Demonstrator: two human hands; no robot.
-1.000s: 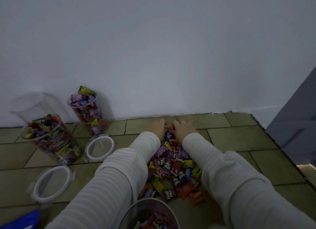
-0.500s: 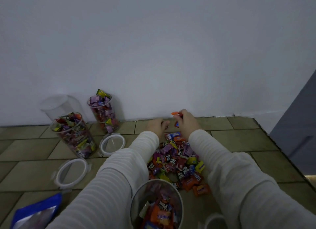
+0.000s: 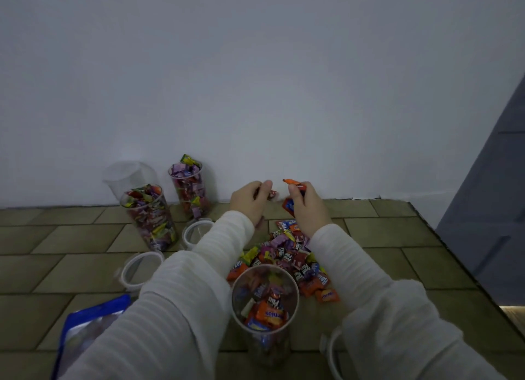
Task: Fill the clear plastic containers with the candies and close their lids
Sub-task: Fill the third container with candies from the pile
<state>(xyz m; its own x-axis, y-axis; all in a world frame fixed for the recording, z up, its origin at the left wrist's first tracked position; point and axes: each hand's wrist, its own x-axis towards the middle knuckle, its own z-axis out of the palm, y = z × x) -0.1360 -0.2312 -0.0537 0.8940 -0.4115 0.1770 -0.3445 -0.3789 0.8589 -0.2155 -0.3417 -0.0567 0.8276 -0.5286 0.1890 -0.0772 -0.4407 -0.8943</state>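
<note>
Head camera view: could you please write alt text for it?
Both hands, left and right, lift wrapped candies from a floor pile above an open, part-filled clear container. Two full containers and loose lids sit left.

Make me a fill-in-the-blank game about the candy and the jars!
The right hand holds an ___ candy.
The loose candies lie in a pile on the ___.
The lids of the jars are ___.
The bag is ___.

Missing words: orange; floor; off; blue

Head-worn camera looks forward and down, close over the tiled floor [image 3: 85, 269].
</note>
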